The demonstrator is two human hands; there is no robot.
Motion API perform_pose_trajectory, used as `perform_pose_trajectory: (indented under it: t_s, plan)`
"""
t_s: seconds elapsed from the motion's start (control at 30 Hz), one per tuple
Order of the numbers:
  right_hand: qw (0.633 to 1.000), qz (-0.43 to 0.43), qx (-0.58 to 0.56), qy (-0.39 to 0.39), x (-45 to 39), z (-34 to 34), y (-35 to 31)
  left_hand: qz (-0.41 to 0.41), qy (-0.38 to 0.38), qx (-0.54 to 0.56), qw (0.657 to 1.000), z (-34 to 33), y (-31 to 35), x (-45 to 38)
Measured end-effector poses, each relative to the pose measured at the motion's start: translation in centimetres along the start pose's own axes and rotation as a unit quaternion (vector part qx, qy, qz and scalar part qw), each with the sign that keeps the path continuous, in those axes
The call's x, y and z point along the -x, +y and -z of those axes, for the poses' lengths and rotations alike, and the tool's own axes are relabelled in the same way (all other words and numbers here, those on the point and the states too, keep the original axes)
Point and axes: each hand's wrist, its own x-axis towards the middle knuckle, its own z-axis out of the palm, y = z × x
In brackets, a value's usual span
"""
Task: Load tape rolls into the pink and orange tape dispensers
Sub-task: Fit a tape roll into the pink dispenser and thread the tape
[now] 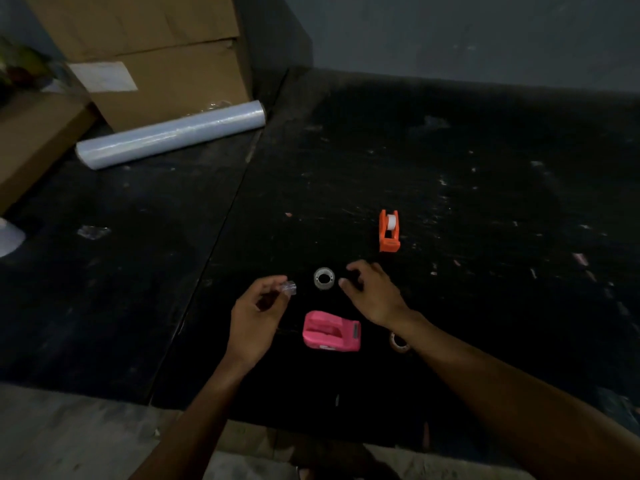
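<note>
A pink tape dispenser [331,330] lies on the black table between my two arms, its slot bare. The orange dispenser [389,231] stands farther back on the right with a white roll seated in it. A clear tape roll [324,278] lies flat on the table between my hands. My left hand [258,313] pinches a small clear plastic piece [289,287] at its fingertips, just left of that roll. My right hand [372,292] hovers right of the roll, fingers spread, holding nothing. Another tape roll [399,342] peeks out from under my right wrist.
A long roll of stretch film [169,135] lies at the back left in front of stacked cardboard boxes [166,64]. The table's near edge [242,415] runs below my forearms. Small scraps dot the black table top.
</note>
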Motion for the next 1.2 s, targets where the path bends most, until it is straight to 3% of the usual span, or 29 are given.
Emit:
perform_pose_trajectory:
  t_s: [0.1, 0.23, 0.43, 0.53, 0.63, 0.73, 0.8, 1.2]
  plan:
    - [0.997, -0.018, 0.027, -0.069, -2.7, -1.0, -2.6, 0.005, 0.003, -0.004, 1.0, 0.9, 0.0, 0.0]
    - [0.989, -0.043, 0.098, -0.101, -4.9, -2.6, -4.6, 0.01, 0.021, 0.001, 1.0, 2.0, -0.1, 0.5]
    - [0.976, 0.01, 0.197, -0.089, -4.7, -3.6, -4.6, 0.034, 0.037, 0.01, 0.999, 2.8, -1.0, 0.7]
    - [0.99, 0.034, 0.111, -0.083, -4.0, -2.9, -3.8, 0.025, 0.033, 0.005, 0.999, 2.6, -0.9, 0.5]
    - [0.989, 0.039, -0.093, -0.106, -2.3, -1.7, -3.3, 0.023, 0.02, 0.005, 1.0, 2.0, -0.3, 0.3]
    - [0.941, 0.012, -0.302, -0.149, 0.3, -0.3, -3.4, 0.021, -0.007, 0.027, 0.999, 0.9, 0.3, 0.4]
    - [0.912, 0.0, -0.381, -0.149, 1.7, 0.5, -3.2, 0.021, -0.026, 0.035, 0.999, 0.0, 1.0, 0.5]
    - [0.885, 0.017, -0.459, -0.075, 6.3, 2.4, -2.0, -0.016, -0.086, 0.082, 0.993, -3.9, 3.9, 1.5]
